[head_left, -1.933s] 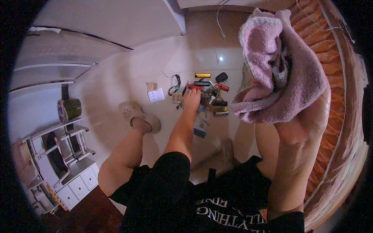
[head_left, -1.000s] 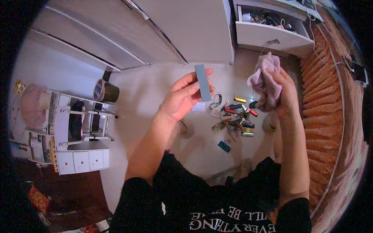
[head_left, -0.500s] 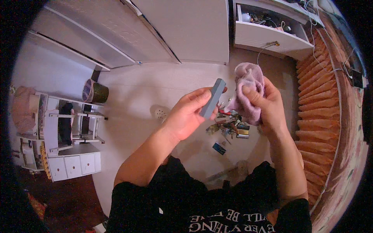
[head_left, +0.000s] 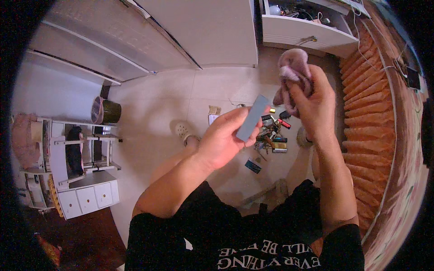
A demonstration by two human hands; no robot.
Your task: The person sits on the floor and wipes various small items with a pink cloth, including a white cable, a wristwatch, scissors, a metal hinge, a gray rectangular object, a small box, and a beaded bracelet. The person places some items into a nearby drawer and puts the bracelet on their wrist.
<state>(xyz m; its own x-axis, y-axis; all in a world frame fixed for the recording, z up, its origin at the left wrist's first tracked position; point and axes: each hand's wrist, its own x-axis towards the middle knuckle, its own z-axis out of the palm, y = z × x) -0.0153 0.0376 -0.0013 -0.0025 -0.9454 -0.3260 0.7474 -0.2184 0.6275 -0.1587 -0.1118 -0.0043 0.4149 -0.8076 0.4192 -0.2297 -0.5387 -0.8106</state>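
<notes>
Pale tiled floor (head_left: 149, 113) — white cabinets (head_left: 212, 27), perhaps an orange bedspread (head_left: 375, 135).

Small blue packet (head_left: 253, 165) on floor

— Where is the flat bar (head_left: 252, 118) sitting?
— At frame centre, in the left hand (head_left: 222, 141), with the cloth (head_left: 292, 76) in the right hand (head_left: 315, 105) lying to its upper right.
— And below them?
— 1 pile of small tools (head_left: 271, 133) is lying on the floor (head_left: 153, 108).
</notes>
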